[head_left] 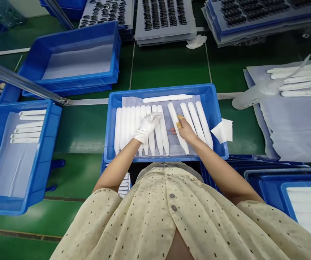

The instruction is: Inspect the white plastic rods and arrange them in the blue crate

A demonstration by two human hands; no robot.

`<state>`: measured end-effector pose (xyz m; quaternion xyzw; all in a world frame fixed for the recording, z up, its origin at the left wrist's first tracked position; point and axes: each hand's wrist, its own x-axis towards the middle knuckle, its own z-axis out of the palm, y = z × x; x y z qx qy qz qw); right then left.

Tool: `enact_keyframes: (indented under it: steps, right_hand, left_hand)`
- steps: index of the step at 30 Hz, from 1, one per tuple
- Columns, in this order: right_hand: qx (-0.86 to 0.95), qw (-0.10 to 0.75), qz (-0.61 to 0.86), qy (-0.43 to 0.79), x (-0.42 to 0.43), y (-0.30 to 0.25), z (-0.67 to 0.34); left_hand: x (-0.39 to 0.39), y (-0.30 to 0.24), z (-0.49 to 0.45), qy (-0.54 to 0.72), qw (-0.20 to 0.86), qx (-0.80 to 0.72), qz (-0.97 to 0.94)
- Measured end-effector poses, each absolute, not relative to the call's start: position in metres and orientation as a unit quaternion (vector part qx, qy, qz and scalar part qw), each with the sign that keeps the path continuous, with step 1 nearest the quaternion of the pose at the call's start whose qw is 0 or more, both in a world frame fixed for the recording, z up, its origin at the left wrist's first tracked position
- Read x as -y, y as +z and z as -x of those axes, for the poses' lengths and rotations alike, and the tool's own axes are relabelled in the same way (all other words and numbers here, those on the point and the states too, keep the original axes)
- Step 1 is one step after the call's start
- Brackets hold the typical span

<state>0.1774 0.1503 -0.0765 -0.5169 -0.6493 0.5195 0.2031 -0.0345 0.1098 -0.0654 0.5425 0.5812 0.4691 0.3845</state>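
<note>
In front of me a blue tray (160, 159) holds a row of long white pieces, each tapered at the near end. My right hand (185, 129), with yellow covers on some fingers, is closed around one white tapered piece (173, 117), which lies slanted apart from the row. To its right are several more white pieces (204, 124). My left hand (148, 126) wears a white glove and rests over the left group of white pieces (124, 128). Its fingers are curled together; what they hold, if anything, is hidden. Another white piece (167, 98) lies crosswise along the far wall.
On the left stands a blue bin (40, 173) with several white pieces; stacked blue bins (71, 85) are behind. A white squeeze bottle (255, 94) lies by white pieces (304, 81) at right. White tissue (223, 130) touches the tray. Sheets of dark parts (166, 32) lie at the back.
</note>
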Motion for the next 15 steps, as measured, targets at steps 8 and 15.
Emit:
enact_keyframes:
  steps: [8,15]
  right_hand:
    - [0.776,0.024,0.539,0.327,-0.155,-0.06,-0.157]
    - [0.815,0.071,0.533,0.218,-0.254,-0.05,-0.183]
  left_hand:
    - [-0.122,-0.091,0.001,0.239,0.221,-0.575,-0.75]
    - [-0.101,-0.089,-0.029,0.082,0.134,-0.614,-0.773]
